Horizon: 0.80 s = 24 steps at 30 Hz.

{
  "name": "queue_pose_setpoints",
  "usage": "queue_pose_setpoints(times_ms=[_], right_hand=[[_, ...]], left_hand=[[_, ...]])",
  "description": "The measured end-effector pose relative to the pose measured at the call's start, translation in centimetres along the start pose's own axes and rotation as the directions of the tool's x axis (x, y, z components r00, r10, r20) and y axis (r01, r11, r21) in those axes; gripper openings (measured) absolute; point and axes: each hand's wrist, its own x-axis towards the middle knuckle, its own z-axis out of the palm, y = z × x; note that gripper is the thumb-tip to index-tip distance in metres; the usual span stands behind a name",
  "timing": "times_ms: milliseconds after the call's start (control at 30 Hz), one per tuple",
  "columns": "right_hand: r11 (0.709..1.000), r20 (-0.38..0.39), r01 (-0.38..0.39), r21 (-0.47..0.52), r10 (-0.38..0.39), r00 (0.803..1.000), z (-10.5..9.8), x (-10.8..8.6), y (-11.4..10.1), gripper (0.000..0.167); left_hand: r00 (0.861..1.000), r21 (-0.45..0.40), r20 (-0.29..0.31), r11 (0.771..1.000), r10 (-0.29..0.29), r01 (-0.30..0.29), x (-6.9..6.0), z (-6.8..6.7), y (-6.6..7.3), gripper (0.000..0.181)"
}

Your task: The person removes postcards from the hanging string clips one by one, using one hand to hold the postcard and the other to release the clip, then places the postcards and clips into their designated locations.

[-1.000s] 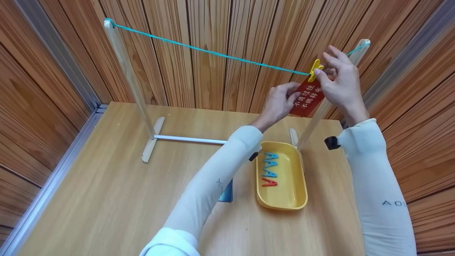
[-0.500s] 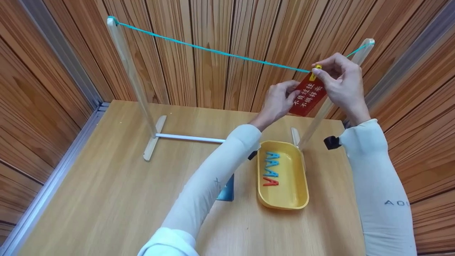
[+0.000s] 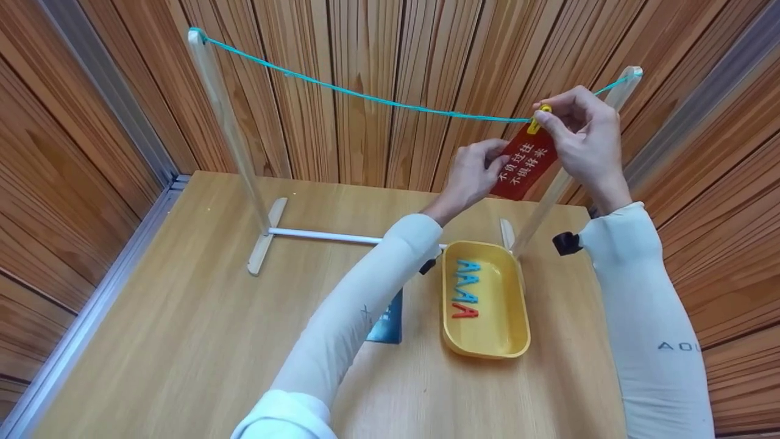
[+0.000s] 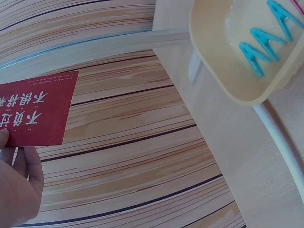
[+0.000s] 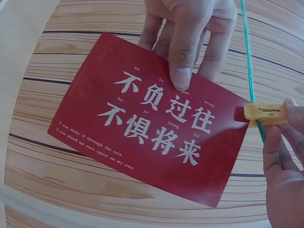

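A red card (image 3: 524, 160) with white Chinese characters hangs tilted near the right post. My left hand (image 3: 474, 174) pinches its left edge, thumb on the printed face in the right wrist view. My right hand (image 3: 588, 137) pinches the handles of a yellow clothespin (image 3: 534, 125) between thumb and fingers. That clothespin (image 5: 264, 113) sits across the teal string (image 5: 248, 52) at the card's top corner, its tip over the card's edge. In the left wrist view, the card (image 4: 40, 111) shows upside down, partly cut off.
A yellow tray (image 3: 521, 323) holds several blue clothespins (image 3: 467, 280) and a red clothespin (image 3: 465, 311). Two wooden posts (image 3: 225, 128) carry the string above the table. Under my left forearm lies a partly hidden blue card (image 3: 390, 323). A white bar (image 3: 329, 236) joins the posts' feet.
My right fingers, spread earlier with the thumb at the clothespin, have closed around its handles. The clothespin has turned slightly. The string, nearly straight before, now sags in a curve.
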Motion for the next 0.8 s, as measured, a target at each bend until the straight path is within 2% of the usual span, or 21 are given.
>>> queue_pose_setpoints(times_ms=[100,333,533,800], right_hand=[[1.0,-0.009,0.013,0.017,-0.013,1.0,0.0,0.0,-0.5,0.028],[0.999,-0.034,0.032,0.03,-0.031,0.999,-0.1,-0.2,-1.6,0.024],[0.999,-0.034,0.042,0.02,-0.041,0.999,0.1,-0.7,-2.2,0.021],[0.996,-0.044,0.084,0.02,-0.083,0.996,0.1,-1.3,-3.0,0.024]], left_hand=[[1.0,0.001,0.0,1.0,-0.001,0.001,-0.1,-0.3,-0.1,0.034],[0.999,0.016,-0.008,0.999,0.047,-0.047,-0.4,-1.2,-0.6,0.03],[1.0,0.032,-0.012,0.999,0.018,-0.017,-1.0,-1.5,-1.3,0.03],[0.999,0.061,0.034,0.998,-0.002,0.0,-2.4,-1.7,-2.8,0.031]])
